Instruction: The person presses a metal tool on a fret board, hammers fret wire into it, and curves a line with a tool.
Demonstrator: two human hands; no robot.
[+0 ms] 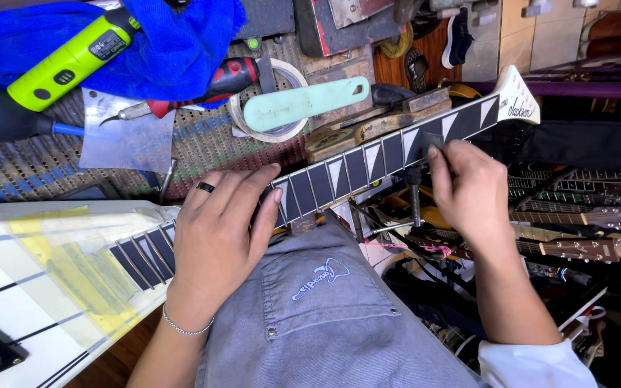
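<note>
A white electric guitar body (30, 287) lies at lower left, with yellow tape on it. Its dark fretboard neck (368, 162), with white triangular inlays, runs up to the right and ends in a white headstock (515, 97). My left hand (217, 230), wearing a dark ring and a thin bracelet, rests palm down over the neck near the body. My right hand (468, 187) pinches a small dark pad (434, 141) against the fretboard near the headstock end.
On the bench behind lie a blue cloth (174, 43), a yellow-green power tool (73, 57), a red-handled tool (217, 82), a roll of tape (271, 118), a mint-green handle (303, 102) and a metal sheet (127, 136). Other guitar necks (583, 215) lie at right. A grey apron (325, 316) hangs below.
</note>
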